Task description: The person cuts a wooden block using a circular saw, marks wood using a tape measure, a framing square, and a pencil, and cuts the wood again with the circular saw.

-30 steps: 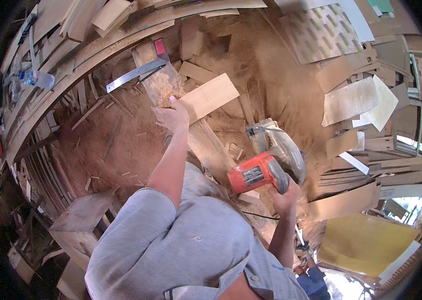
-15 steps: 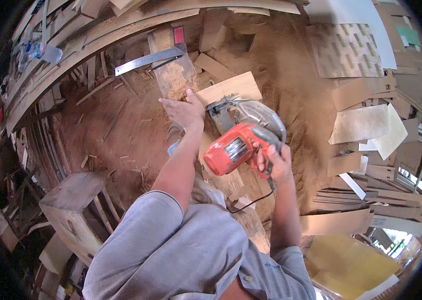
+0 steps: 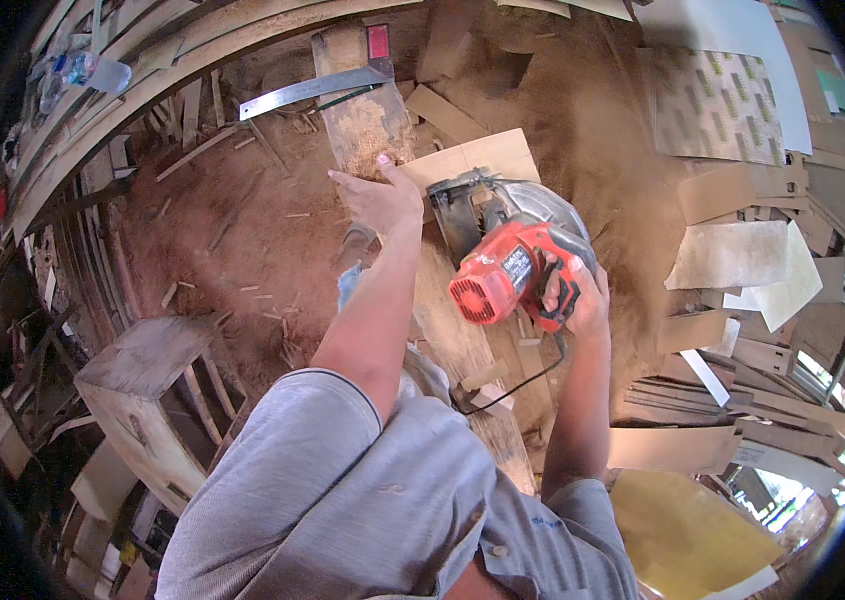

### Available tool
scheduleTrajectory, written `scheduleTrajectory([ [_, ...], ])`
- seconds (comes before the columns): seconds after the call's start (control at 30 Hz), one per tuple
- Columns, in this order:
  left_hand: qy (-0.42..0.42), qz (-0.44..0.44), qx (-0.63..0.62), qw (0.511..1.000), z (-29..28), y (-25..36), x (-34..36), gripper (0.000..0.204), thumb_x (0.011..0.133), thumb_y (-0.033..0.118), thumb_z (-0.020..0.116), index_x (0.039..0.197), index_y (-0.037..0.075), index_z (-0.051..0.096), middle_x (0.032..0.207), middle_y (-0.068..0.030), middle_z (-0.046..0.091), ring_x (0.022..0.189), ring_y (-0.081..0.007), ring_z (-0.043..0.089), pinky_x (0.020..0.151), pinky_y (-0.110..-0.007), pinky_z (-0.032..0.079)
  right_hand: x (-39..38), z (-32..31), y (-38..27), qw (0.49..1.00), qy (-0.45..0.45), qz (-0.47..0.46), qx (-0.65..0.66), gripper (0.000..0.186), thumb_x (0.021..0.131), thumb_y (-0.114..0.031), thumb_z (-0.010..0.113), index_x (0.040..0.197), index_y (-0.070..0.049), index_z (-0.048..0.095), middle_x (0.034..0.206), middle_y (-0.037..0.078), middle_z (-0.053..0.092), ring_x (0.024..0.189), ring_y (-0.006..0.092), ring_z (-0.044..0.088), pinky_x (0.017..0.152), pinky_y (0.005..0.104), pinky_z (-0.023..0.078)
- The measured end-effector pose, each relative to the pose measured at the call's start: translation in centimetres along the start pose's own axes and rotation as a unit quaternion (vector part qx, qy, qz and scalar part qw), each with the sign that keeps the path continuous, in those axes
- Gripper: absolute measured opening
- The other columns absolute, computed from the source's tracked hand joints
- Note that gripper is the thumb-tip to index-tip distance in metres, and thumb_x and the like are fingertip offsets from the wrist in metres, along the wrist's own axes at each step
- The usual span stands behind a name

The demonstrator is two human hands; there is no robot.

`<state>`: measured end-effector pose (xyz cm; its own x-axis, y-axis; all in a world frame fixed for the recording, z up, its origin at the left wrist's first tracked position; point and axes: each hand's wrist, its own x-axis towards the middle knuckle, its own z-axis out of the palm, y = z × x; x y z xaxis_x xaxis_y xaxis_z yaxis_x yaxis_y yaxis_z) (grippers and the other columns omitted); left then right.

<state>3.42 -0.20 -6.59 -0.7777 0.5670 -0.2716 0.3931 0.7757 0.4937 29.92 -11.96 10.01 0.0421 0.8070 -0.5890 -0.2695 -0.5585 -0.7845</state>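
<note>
My left hand (image 3: 373,195) has its fingers spread at the left end of a pale wooden board (image 3: 468,150), which lies crosswise on a long, worn plank (image 3: 453,345). My right hand (image 3: 578,290) grips the rear handle of a red circular saw (image 3: 498,270). The saw's metal base sits over the near part of the pale board, and its black cord dangles below. Beyond my left hand, a steel square (image 3: 308,95) and sawdust (image 3: 368,140) rest on the plank.
A wooden box (image 3: 148,430) stands at lower left. Lumber and a plastic bottle (image 3: 83,70) line the upper left. Sheet offcuts (image 3: 723,255) and a yellow panel (image 3: 688,525) are piled on the right. Small scraps lie scattered on the dusty reddish floor (image 3: 213,240).
My right hand has brought the saw up and leftward from beside the plank onto the pale board. The view has shifted slightly; my left hand stays at the board's end.
</note>
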Motion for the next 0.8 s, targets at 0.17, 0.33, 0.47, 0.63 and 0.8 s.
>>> scheduleTrajectory([
  [0.17,0.015,0.039,-0.013,0.999,-0.3,-0.3,0.4,0.100,0.104,0.047,0.060,0.165,-0.014,0.009,0.151,-0.0386,0.049,0.137,-0.0509,0.054,0.114,-0.059,0.043,-0.8,0.9,0.2,0.999,0.016,0.014,-0.035,0.036,0.108,-0.027,0.062,0.120,0.006,0.068,0.065,0.006,0.057,0.051,0.0160,0.055,0.049,0.0316,0.046],
  [0.33,-0.006,0.025,0.007,1.000,-0.4,0.2,0.2,0.097,0.103,0.042,0.058,0.164,-0.016,0.009,0.150,-0.0396,0.049,0.136,-0.0507,0.054,0.113,-0.058,0.044,-0.3,1.0,-0.1,0.999,0.007,0.009,-0.053,0.034,0.107,-0.025,0.062,0.119,0.006,0.069,0.065,0.005,0.057,0.052,0.0148,0.055,0.050,0.0315,0.046],
  [0.47,-0.024,0.013,0.015,1.000,-0.7,1.0,0.2,0.097,0.104,0.044,0.056,0.163,-0.017,0.008,0.147,-0.0401,0.049,0.134,-0.0502,0.055,0.112,-0.058,0.044,-0.1,0.9,-0.3,0.999,0.000,0.015,-0.031,0.028,0.107,-0.023,0.063,0.110,0.004,0.070,0.064,0.005,0.057,0.052,0.0138,0.055,0.050,0.0311,0.045],
  [0.63,0.021,0.029,0.030,0.999,0.5,0.2,0.6,0.097,0.103,0.047,0.057,0.165,-0.012,0.012,0.144,-0.0377,0.053,0.131,-0.0508,0.057,0.112,-0.058,0.045,0.2,0.8,0.4,0.999,0.000,0.007,-0.051,0.032,0.107,-0.029,0.063,0.111,0.002,0.066,0.066,0.005,0.056,0.050,0.0143,0.053,0.049,0.0316,0.046],
  [0.8,0.012,0.032,0.045,0.998,0.5,0.1,0.6,0.096,0.104,0.047,0.055,0.163,-0.016,0.014,0.139,-0.0371,0.054,0.128,-0.0487,0.057,0.111,-0.057,0.044,0.1,0.6,0.6,0.999,-0.001,0.003,-0.042,0.030,0.108,-0.029,0.062,0.109,0.001,0.065,0.067,0.004,0.056,0.051,0.0135,0.054,0.050,0.0313,0.046],
])
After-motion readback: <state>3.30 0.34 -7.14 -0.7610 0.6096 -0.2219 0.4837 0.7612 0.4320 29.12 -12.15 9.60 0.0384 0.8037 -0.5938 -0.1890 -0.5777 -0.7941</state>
